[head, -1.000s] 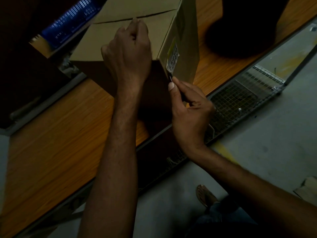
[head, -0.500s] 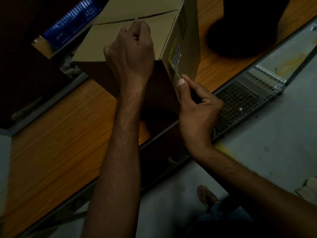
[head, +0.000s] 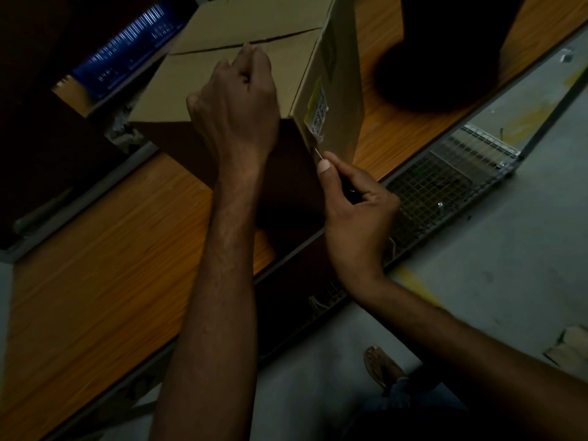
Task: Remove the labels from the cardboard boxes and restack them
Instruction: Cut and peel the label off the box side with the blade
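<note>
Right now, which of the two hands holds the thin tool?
The right hand: it pinches a thin pointed tool, its tip just below the label on the side of the cardboard box. The left hand only rests on the box's top.

Right hand [head: 356, 214], perhaps blade [head: 317, 153], at label [head: 318, 110]

Brown cardboard box [head: 241, 78] upright; label [head: 318, 111] partly peeled.

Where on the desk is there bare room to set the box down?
Bare desk wood lies left of the left hand and arm, from the cardboard box to the near edge. Right of the box is crowded: right hand, dark object.
</note>
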Available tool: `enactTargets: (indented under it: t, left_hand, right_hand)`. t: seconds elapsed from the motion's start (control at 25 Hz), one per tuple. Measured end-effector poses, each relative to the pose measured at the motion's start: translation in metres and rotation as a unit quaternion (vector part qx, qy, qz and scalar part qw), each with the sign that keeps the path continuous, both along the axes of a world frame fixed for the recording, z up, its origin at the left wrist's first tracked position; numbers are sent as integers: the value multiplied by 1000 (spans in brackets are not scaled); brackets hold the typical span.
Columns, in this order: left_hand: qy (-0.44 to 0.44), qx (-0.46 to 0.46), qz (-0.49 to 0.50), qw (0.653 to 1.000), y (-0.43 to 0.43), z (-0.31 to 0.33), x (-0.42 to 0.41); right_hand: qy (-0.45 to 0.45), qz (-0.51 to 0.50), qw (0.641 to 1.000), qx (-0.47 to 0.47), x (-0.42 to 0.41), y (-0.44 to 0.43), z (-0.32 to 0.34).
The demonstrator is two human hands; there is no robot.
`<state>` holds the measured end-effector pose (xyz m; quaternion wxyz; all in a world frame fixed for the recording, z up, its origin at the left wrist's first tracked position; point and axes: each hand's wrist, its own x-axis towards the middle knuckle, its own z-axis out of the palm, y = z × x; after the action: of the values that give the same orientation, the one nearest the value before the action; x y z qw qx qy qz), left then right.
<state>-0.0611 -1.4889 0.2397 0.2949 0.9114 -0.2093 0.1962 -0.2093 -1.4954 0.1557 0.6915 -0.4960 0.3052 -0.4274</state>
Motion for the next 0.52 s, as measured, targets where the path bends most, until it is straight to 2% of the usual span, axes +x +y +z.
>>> enactTargets:
  t: [0.16,0.52]
  left_hand:
    - [2,-2,-2,1000,0,0,0]
    - [-3,4,7,1000,1,-1,2]
  right_hand:
    - [-15,-17,1000,-13,11,-3,7]
    - [-25,-57,998,24,16,-2,16]
